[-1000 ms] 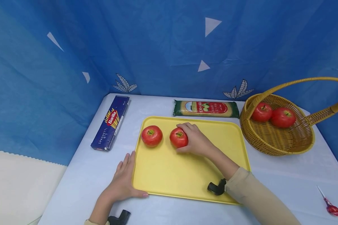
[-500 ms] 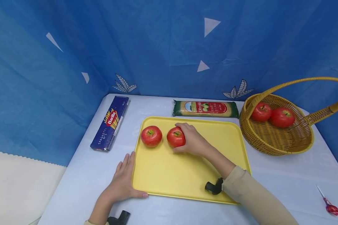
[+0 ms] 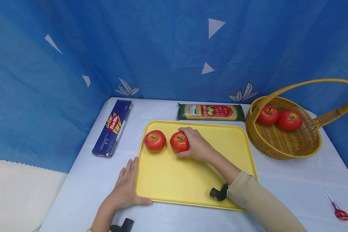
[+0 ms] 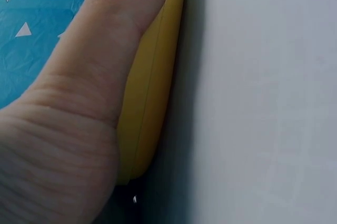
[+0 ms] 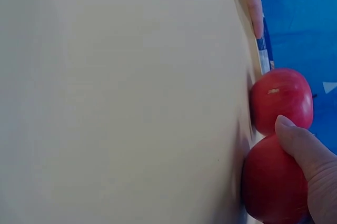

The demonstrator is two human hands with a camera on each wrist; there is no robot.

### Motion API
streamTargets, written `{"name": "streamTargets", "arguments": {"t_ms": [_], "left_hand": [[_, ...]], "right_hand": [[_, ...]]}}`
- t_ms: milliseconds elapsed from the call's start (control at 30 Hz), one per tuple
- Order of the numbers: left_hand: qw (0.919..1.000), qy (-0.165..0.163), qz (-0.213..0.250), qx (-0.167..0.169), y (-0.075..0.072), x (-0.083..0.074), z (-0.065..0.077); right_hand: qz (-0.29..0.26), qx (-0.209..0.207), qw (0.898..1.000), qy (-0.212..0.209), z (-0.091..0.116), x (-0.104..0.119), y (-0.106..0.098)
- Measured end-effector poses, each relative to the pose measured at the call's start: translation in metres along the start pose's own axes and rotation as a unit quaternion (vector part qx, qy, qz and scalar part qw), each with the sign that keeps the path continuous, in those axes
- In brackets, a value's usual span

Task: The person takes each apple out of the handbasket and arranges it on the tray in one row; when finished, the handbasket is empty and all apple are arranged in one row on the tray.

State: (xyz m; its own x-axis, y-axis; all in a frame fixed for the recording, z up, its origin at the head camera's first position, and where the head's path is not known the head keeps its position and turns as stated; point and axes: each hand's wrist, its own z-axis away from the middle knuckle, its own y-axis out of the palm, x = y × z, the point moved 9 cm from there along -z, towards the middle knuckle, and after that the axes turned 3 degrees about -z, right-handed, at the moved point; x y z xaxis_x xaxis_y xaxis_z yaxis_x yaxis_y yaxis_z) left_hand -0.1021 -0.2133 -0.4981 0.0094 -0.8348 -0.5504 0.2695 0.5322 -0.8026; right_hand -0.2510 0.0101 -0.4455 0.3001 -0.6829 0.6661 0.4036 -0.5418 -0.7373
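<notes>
On the yellow tray (image 3: 174,180) my right hand (image 3: 198,145) grips a red apple (image 3: 178,142) from its right side, thumb in front and fingers behind. A second red apple (image 3: 155,141) sits just to the left, with a narrow gap between the two in the head view. In the right wrist view the thumb (image 5: 303,148) lies against the held apple (image 5: 274,182). My left hand (image 3: 124,188) rests at the tray's lower left corner, its fingers straight along the left edge. The left wrist view shows this hand (image 4: 124,3) against the tray's side (image 4: 152,87).
A wicker basket (image 3: 281,154) with two red apples (image 3: 289,120) stands at the right. Behind the tray lies an Olivoilà pasta pack (image 3: 210,112). A blue Barilla spaghetti box (image 3: 112,128) is at the left, and a wrapped lollipop (image 3: 340,213) lies at the lower right.
My right hand has shifted slightly left with the apple, closer to the other apple. The left hand keeps its place at the tray's corner.
</notes>
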Motion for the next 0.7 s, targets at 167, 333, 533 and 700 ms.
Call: {"name": "streamTargets", "arguments": {"t_ms": [167, 333, 533, 700], "left_hand": [[1.0, -0.006, 0.001, 0.003, 0.001, 0.001, 0.0], [0.9999, -0.01, 0.004, 0.011, 0.002, 0.0, 0.0], [0.9998, -0.008, 0.009, 0.016, 0.002, -0.002, 0.0], [0.9998, -0.011, 0.002, 0.016, 0.001, -0.002, 0.001]], "right_hand": [[-0.006, 0.0, 1.0, -0.001, 0.001, 0.0, 0.0], [-0.002, 0.001, 1.0, 0.007, 0.004, -0.001, -0.003], [0.009, -0.016, 1.0, -0.016, 0.015, 0.003, -0.02], [0.011, -0.035, 0.998, -0.041, 0.029, 0.006, -0.039]]}}
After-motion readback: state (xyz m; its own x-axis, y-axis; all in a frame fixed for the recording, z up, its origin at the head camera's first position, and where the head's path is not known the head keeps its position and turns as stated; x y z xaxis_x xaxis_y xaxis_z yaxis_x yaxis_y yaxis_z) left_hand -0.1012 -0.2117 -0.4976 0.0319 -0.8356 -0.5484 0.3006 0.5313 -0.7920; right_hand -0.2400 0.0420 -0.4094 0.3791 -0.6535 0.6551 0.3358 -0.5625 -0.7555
